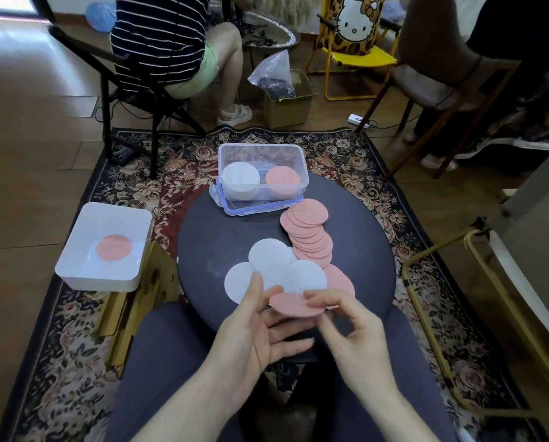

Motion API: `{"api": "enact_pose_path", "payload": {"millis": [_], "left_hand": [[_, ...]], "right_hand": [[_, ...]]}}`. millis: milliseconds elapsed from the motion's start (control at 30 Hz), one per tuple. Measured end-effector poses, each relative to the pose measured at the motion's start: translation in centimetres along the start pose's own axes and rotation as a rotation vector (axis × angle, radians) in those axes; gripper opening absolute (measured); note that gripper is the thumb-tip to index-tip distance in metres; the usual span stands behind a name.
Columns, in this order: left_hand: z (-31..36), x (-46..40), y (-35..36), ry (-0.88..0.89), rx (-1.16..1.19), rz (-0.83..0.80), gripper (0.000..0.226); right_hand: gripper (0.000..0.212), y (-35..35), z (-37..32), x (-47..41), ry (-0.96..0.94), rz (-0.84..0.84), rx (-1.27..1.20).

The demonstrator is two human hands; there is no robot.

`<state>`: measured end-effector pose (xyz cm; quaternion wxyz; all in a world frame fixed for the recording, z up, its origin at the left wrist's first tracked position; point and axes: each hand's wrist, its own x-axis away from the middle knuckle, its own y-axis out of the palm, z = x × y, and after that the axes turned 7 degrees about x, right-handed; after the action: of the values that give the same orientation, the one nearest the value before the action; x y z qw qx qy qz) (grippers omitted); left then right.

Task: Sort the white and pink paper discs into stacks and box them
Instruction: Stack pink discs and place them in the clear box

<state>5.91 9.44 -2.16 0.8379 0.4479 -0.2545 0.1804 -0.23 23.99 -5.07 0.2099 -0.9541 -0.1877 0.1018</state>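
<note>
Nearest, the left hand (pixel 260 327) and right hand (pixel 346 323) together pinch a pink disc (pixel 295 304) above the bench (pixel 209 250) edge. Beyond lie loose white discs (pixel 273 266) and fanned pink discs (pixel 308 231). Farthest, the clear box (pixel 263 154) holds one white and one pink stack.

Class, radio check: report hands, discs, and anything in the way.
Both hands grip one pink disc. Loose discs on table; two stacks in clear box. Nothing blocking.

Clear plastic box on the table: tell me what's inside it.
The clear box holds a white disc stack on the left and a pink stack on the right. How many discs each holds cannot be seen.
</note>
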Motion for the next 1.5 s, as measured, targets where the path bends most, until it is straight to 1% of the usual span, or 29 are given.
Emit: {"api": "enact_pose_path", "payload": {"millis": [33, 100, 133, 233, 267, 333, 400, 433, 500, 567, 633, 800, 900, 967, 1100, 1167, 1233, 1300, 1400, 1433, 1500], "left_hand": [[0.0, 0.0, -0.2, -0.003, 0.016, -0.011, 0.053], [-0.2, 0.0, -0.6, 0.022, -0.014, -0.012, 0.042], [-0.4, -0.1, -0.8, 0.034, -0.026, 0.012, 0.038], [-0.7, -0.2, -1.2, 0.064, -0.034, 0.102, 0.04], [-0.6, -0.2, -1.2, 0.079, -0.034, 0.134, 0.039], [-0.4, -0.4, -1.4, 0.112, -0.002, 0.199, 0.033], [-0.1, -0.6, -1.6, 0.138, 0.041, 0.24, 0.026], [0.1, -0.6, -1.7, 0.147, 0.059, 0.251, 0.023], [0.2, -0.7, -1.7, 0.162, 0.075, 0.263, 0.019], [0.3, -0.9, -1.7, 0.16, 0.077, 0.26, 0.019], [0.3, -1.0, -1.8, 0.147, 0.077, 0.249, 0.022], [0.2, -1.2, -2.0, 0.129, 0.063, 0.213, 0.027], [0.1, -1.2, -2.1, 0.126, 0.047, 0.203, 0.031], [0.0, -1.3, -2.2, 0.124, 0.036, 0.201, 0.032], [-0.1, -1.3, -2.2, 0.12, 0.02, 0.195, 0.029], [-0.1, -1.3, -2.3, 0.113, 0.019, 0.194, 0.027], [-0.2, -1.4, -2.3, 0.107, 0.011, 0.19, 0.025], [-0.3, -1.4, -2.2, 0.101, 0.001, 0.189, 0.023], [-0.5, -1.5, -2.2, 0.084, -0.032, 0.178, 0.023], [-0.5, -1.4, -2.2, 0.078, -0.049, 0.167, 0.023], [-0.6, -1.4, -2.3, 0.069, -0.072, 0.144, 0.023]], "right_hand": [[0.04, 0.2, 0.2, 0.3, -0.049, -0.008, 0.022], [0.045, 0.3, 0.6, 0.5, -0.148, -0.023, 0.075], [0.044, 0.3, 0.8, 0.5, -0.194, -0.033, 0.106], [0.037, 0.5, 1.0, 0.5, -0.264, -0.073, 0.162], [0.038, 0.5, 1.0, 0.3, -0.242, -0.067, 0.163], [0.042, 0.0, 1.4, -0.5, -0.128, -0.003, 0.181], [0.041, -0.8, 2.4, -1.8, 0.009, 0.076, 0.297], [0.043, -1.3, 3.1, -2.5, 0.085, 0.084, 0.383], [0.056, -1.8, 4.0, -3.4, 0.231, 0.032, 0.548], [0.07, -1.9, 4.2, -3.9, 0.277, -0.021, 0.666], [0.068, -1.7, 4.0, -3.9, 0.277, -0.015, 0.695], [0.049, -1.2, 3.5, -3.4, 0.387, 0.1, 0.51], [0.033, -1.8, 3.8, -3.6, 0.394, 0.117, 0.429], [0.023, -2.4, 4.5, -3.8, 0.408, 0.17, 0.366], [0.016, -3.5, 5.2, -3.5, 0.495, 0.309, 0.09], [0.013, -3.6, 4.6, -2.9, 0.492, 0.349, -0.046], [0.008, -3.0, 3.6, -2.1, 0.475, 0.294, -0.151], [0.006, -2.0, 2.4, -1.3, 0.462, 0.172, -0.22], [0.004, -0.4, 1.0, -0.5, 0.44, -0.018, -0.249], [0.004, 0.0, 0.6, -0.4, 0.436, -0.048, -0.243], [0.004, 0.5, 0.4, -0.4, 0.435, -0.046, -0.222]]}}
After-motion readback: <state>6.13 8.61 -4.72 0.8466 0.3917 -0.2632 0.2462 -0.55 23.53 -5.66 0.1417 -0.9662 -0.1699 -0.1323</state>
